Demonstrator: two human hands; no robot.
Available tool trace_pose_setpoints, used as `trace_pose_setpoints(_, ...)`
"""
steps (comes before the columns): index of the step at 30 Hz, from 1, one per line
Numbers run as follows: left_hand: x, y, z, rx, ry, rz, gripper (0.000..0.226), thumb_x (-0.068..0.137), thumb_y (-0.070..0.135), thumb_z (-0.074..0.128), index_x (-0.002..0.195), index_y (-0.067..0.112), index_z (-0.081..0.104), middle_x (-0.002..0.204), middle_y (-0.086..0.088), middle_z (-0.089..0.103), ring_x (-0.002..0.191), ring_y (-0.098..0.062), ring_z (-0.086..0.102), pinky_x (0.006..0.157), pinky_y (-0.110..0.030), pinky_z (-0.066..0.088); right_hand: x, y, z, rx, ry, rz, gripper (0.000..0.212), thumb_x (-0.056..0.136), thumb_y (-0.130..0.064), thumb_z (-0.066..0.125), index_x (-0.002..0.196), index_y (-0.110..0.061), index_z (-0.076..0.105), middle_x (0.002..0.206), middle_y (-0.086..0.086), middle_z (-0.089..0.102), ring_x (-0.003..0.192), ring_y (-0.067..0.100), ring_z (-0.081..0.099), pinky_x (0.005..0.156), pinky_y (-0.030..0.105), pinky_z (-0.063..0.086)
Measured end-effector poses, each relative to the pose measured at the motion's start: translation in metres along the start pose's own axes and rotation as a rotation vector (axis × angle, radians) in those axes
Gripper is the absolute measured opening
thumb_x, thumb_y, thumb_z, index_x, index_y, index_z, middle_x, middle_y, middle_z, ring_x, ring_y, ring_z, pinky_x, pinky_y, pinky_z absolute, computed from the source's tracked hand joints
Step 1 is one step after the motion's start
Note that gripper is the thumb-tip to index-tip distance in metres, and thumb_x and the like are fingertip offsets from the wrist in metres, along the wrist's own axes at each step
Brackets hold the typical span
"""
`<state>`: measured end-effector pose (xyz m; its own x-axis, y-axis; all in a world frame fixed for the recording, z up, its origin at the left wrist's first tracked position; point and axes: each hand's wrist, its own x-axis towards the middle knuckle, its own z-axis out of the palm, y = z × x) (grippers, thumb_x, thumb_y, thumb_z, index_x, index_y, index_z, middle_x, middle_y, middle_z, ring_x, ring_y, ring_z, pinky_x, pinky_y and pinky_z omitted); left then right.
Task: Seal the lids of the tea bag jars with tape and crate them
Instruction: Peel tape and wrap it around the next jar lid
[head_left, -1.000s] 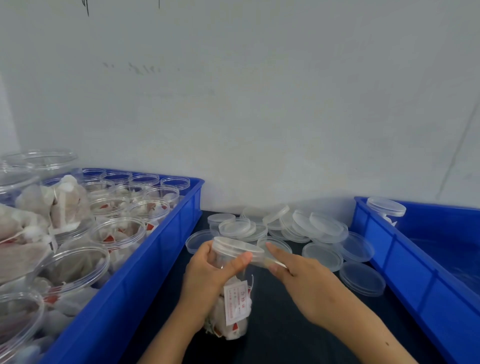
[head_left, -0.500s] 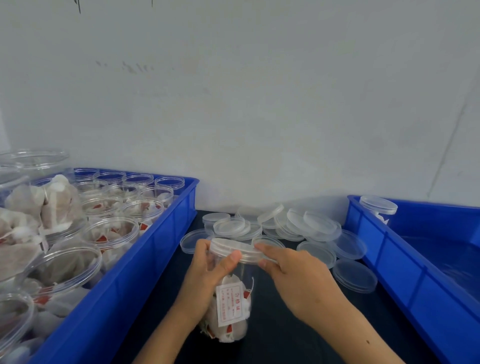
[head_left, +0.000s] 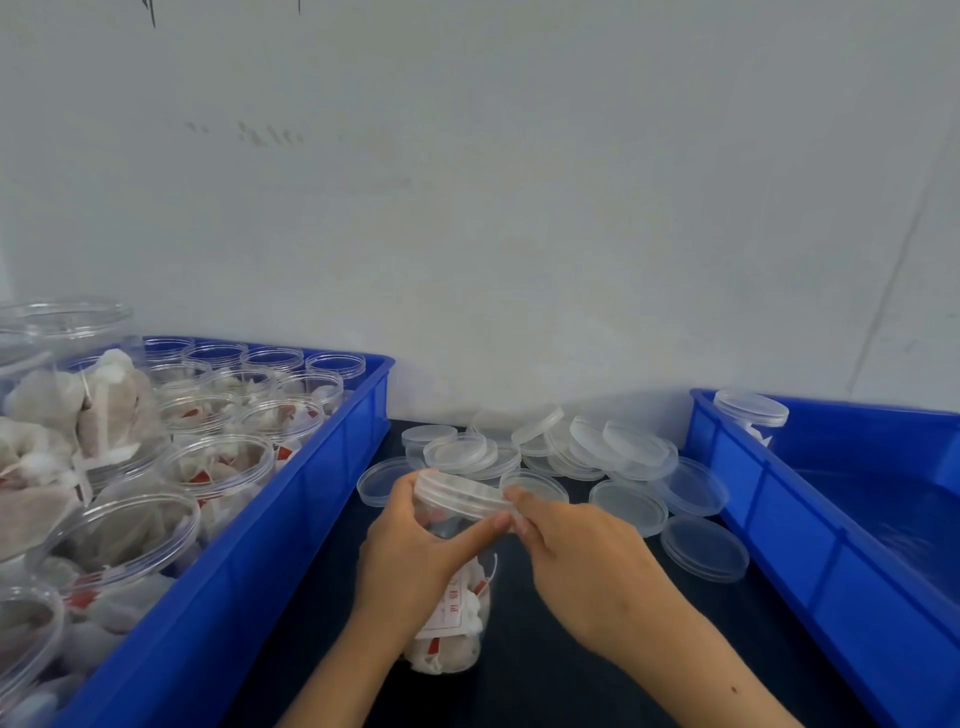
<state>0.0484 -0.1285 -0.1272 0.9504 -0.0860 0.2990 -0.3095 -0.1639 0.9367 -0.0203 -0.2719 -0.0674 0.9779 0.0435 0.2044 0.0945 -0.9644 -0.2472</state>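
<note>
A clear plastic jar (head_left: 457, 629) of tea bags stands on the dark table between the two crates. Its clear lid (head_left: 460, 496) sits on top. My left hand (head_left: 410, 556) grips the jar just below the lid, thumb stretched across the front. My right hand (head_left: 576, 556) pinches the lid's right edge with its fingertips. No tape is visible.
A blue crate (head_left: 291, 519) on the left holds several open jars of tea bags. A blue crate (head_left: 810, 540) on the right holds one lidded jar (head_left: 750, 415) at its far corner. Loose clear lids (head_left: 587, 452) lie piled on the table behind the hands, by the white wall.
The right hand's fingers have shifted along the lid's right edge, and the left thumb has slid further across the jar front. The jar stays in place.
</note>
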Motion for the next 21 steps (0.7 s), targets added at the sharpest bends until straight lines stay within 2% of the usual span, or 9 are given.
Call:
trace_pose_setpoints(2,0.0,0.0,0.0,-0.03,0.006,-0.004,0.082,0.037,0.078,0.076,0.106,0.039,0.054,0.095,0.016,0.069,0.091,-0.001,0.066,0.08,-0.028,0.055,0.0,0.004,-0.004,0.126,-0.048,0.022,0.043,0.104,-0.041,0.029,0.147,-0.037,0.032,0.118,-0.006,0.064,0.116,0.021,0.057,0.099,0.038,0.045)
trace_pose_setpoints(3,0.0,0.0,-0.001,-0.051,0.009,-0.011,0.083,0.035,0.079,0.077,0.104,0.039,0.055,0.094,0.016,0.07,0.09,-0.001,0.066,0.081,-0.03,0.055,0.001,0.007,-0.005,0.198,-0.096,0.047,0.046,0.102,-0.046,0.03,0.148,-0.037,0.031,0.107,-0.01,0.065,0.114,0.021,0.058,0.1,0.039,0.044)
trace_pose_setpoints(5,0.001,0.0,-0.002,-0.092,0.006,-0.031,0.08,0.034,0.074,0.079,0.102,0.038,0.057,0.093,0.017,0.07,0.088,-0.001,0.067,0.082,-0.032,0.056,0.004,0.014,-0.006,0.315,-0.187,0.097,0.052,0.1,-0.05,0.034,0.146,-0.027,0.033,0.073,-0.012,0.052,0.084,0.015,0.06,0.093,0.039,0.047)
trace_pose_setpoints(7,0.002,0.0,-0.004,-0.115,-0.02,-0.042,0.077,0.037,0.07,0.083,0.102,0.037,0.058,0.095,0.015,0.071,0.09,-0.001,0.067,0.079,-0.028,0.055,0.008,0.021,-0.004,0.343,-0.216,0.106,0.055,0.1,-0.047,0.038,0.15,-0.026,0.028,0.068,-0.018,0.033,0.067,0.001,0.039,0.088,0.032,0.041)
trace_pose_setpoints(9,0.003,0.0,-0.005,-0.158,-0.059,-0.047,0.074,0.04,0.062,0.084,0.104,0.033,0.06,0.094,0.017,0.072,0.088,0.001,0.068,0.07,-0.017,0.053,0.009,0.024,-0.006,0.345,-0.197,0.087,0.056,0.101,-0.046,0.038,0.152,-0.034,0.022,0.076,-0.023,0.036,0.076,-0.002,0.039,0.094,0.03,0.037)
trace_pose_setpoints(11,0.003,0.0,-0.005,-0.218,-0.098,-0.049,0.069,0.044,0.052,0.082,0.106,0.027,0.062,0.093,0.02,0.072,0.085,0.003,0.068,0.062,-0.009,0.05,0.008,0.025,-0.007,0.305,-0.165,0.066,0.053,0.101,-0.047,0.037,0.151,-0.042,0.022,0.117,-0.021,0.058,0.112,0.01,0.053,0.106,0.033,0.037)
trace_pose_setpoints(12,0.004,0.001,-0.005,-0.241,-0.116,-0.052,0.067,0.046,0.048,0.082,0.106,0.025,0.063,0.093,0.019,0.072,0.084,0.003,0.068,0.061,-0.006,0.048,0.007,0.024,-0.007,0.267,-0.149,0.056,0.051,0.101,-0.047,0.036,0.15,-0.045,0.022,0.135,-0.013,0.056,0.124,0.016,0.051,0.107,0.037,0.037)
trace_pose_setpoints(18,0.007,-0.003,-0.006,-0.36,-0.156,-0.075,0.083,0.045,0.041,0.092,0.115,0.018,0.053,0.097,0.008,0.074,0.088,-0.009,0.071,0.066,-0.015,0.053,0.007,0.021,-0.003,0.172,-0.1,0.015,0.045,0.103,-0.042,0.036,0.143,-0.056,0.024,0.138,-0.012,0.054,0.117,0.016,0.055,0.096,0.033,0.044)
trace_pose_setpoints(21,0.009,-0.005,-0.006,-0.364,-0.159,-0.083,0.089,0.039,0.046,0.09,0.113,0.025,0.046,0.096,0.012,0.074,0.087,-0.01,0.072,0.064,-0.017,0.054,0.009,0.022,0.0,0.186,-0.066,0.028,0.043,0.101,-0.044,0.037,0.142,-0.057,0.027,0.136,-0.012,0.056,0.11,0.015,0.058,0.093,0.032,0.046)
